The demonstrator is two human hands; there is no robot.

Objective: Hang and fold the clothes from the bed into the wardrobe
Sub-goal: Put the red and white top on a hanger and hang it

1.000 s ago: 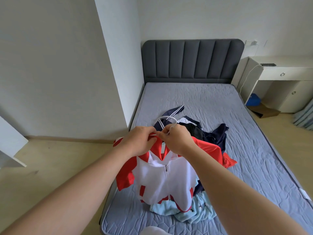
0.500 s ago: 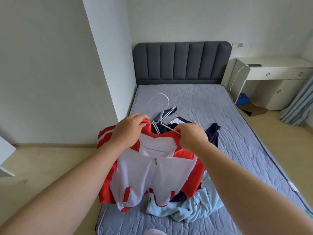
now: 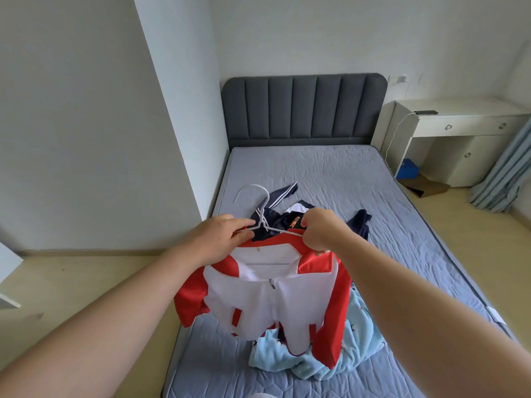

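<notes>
Holding the red and white zip-up jacket (image 3: 273,300) above the grey quilted bed (image 3: 344,182), you are fitting it on the thin white wire hanger (image 3: 263,224). Your left hand (image 3: 221,239) is pinching one shoulder against the wire. Your right hand (image 3: 321,231) is curling its fingers around the other shoulder, so the jacket is hanging evenly.

No text, number or brand could be read anywhere. A small orange and red emblem (image 3: 295,222) sat on the navy garment (image 3: 359,222) in the middle of the bed, too small to make out. A tiny mark (image 3: 259,249) stood on the white inner collar of the red and white jacket (image 3: 258,300), illegible. A white label (image 3: 494,313) lay at the right edge of the mattress (image 3: 316,179); no print showed on it.
</notes>
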